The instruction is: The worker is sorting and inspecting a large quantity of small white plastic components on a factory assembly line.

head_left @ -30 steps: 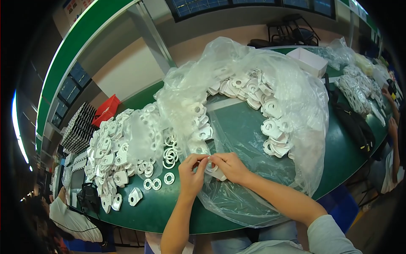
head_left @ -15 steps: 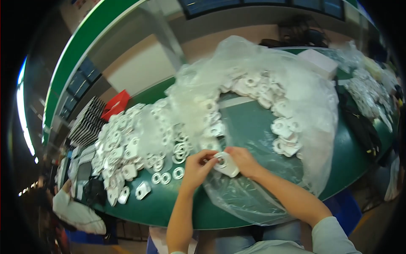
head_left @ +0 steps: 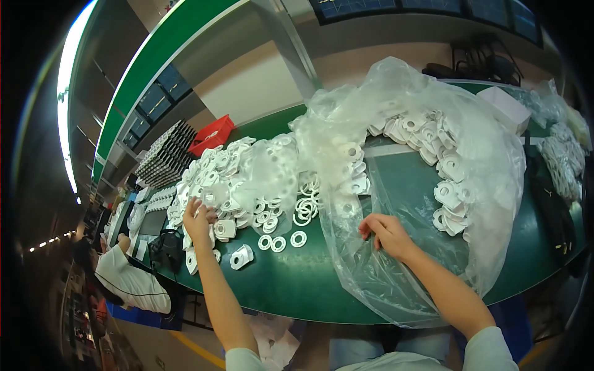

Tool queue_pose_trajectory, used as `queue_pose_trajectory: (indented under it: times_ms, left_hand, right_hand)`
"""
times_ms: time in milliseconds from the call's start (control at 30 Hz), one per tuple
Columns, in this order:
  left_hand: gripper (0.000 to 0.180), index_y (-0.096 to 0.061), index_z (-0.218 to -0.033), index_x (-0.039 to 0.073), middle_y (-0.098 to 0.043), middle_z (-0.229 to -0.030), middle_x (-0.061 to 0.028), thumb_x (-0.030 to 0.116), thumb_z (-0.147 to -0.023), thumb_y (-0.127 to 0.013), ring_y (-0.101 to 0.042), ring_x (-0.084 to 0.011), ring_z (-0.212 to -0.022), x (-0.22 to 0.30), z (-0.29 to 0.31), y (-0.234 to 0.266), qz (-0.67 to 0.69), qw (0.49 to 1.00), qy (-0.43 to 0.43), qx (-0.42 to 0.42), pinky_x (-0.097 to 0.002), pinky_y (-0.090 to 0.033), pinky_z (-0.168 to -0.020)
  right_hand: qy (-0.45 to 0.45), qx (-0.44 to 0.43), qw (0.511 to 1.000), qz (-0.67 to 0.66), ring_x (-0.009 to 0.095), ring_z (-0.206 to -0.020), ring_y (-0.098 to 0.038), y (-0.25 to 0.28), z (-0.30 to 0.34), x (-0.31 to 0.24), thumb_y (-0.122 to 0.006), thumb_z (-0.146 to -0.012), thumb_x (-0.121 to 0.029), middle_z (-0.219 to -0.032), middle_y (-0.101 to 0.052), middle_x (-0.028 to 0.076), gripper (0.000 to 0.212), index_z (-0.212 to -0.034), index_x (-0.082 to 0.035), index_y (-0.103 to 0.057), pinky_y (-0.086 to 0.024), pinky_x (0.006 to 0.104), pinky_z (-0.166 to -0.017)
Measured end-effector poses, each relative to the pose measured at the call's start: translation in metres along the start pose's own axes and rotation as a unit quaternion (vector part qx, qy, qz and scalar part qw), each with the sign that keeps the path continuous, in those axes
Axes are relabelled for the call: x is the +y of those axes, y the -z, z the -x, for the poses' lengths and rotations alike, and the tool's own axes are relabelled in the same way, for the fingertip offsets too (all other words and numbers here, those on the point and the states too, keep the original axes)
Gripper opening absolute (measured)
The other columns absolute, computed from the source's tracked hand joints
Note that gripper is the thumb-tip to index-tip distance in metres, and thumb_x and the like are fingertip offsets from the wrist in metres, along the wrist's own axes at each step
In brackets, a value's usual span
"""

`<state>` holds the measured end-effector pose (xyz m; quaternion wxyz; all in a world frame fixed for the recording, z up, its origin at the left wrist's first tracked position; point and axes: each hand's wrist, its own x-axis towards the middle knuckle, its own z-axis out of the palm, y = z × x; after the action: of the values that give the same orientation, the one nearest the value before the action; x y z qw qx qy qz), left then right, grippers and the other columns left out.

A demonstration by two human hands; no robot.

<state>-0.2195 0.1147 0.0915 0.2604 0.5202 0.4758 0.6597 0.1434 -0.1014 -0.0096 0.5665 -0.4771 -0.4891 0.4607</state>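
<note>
My left hand [head_left: 198,224] reaches over the heap of white plastic parts [head_left: 218,166] on the left, its fingers apart at the near side of the heap. Whether its fingertips touch a part is hard to make out. My right hand [head_left: 388,236] hovers over the clear plastic bag [head_left: 498,164], fingers loosely bent and apart with nothing visible in them. More white parts with round holes [head_left: 451,167] lie in a curve in the opened bag. Between the heap and the bag are several white rings [head_left: 298,238]. One white part [head_left: 241,256] lies apart near the table's front edge.
Behind the heap stand a red bin [head_left: 212,135] and a stack of dark-and-white trays [head_left: 166,154]. A black bag [head_left: 166,250] sits on the green table [head_left: 297,290] at left, near another person [head_left: 133,278]. A white box [head_left: 504,110] is at back right.
My hands have separated. The left has moved leftward to the heap; the right stays over the bag, and the white part both held is no longer between them. The view has shifted left.
</note>
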Motion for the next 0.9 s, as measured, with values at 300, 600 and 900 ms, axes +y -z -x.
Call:
queue_pose_trajectory:
  times_ms: [300,600,900]
  left_hand:
    - [0.020,-0.066,-0.087,0.001,-0.064,-0.075,-0.0155,0.013,-0.071,-0.065,-0.061,-0.0241,-0.069,-0.047,0.077,-0.045,-0.352,0.898,-0.112,-0.238,-0.0352,-0.047,-0.064]
    - [0.018,-0.061,-0.080,0.002,-0.054,-0.089,-0.0130,0.008,-0.066,-0.070,-0.052,-0.0316,-0.088,-0.066,0.112,-0.067,-0.397,0.894,-0.121,-0.172,-0.0388,-0.042,-0.078]
    - [0.016,-0.057,-0.078,0.001,-0.052,-0.087,-0.0125,0.004,-0.066,-0.067,-0.051,-0.0314,-0.087,-0.072,0.113,-0.068,-0.357,0.908,-0.142,-0.168,-0.0381,-0.041,-0.078]
  right_hand:
    - [0.142,0.037,0.976,0.164,0.011,-0.065,-0.057,0.007,-0.002,0.008,-0.049,-0.088,-0.017,-0.073,-0.061,0.005,0.021,-0.084,0.001,-0.060,-0.045,0.0269,-0.056]
    - [-0.036,0.101,0.963,0.248,0.015,-0.075,-0.062,0.089,0.009,-0.113,-0.056,-0.082,-0.013,-0.080,-0.064,0.011,0.019,-0.091,0.002,-0.063,-0.049,0.0299,-0.064]
    - [0.102,0.359,0.618,0.692,0.037,-0.090,-0.055,0.193,-0.055,-0.049,-0.055,-0.070,-0.005,-0.093,-0.056,0.021,0.025,-0.093,0.002,-0.053,-0.048,0.0432,-0.078]
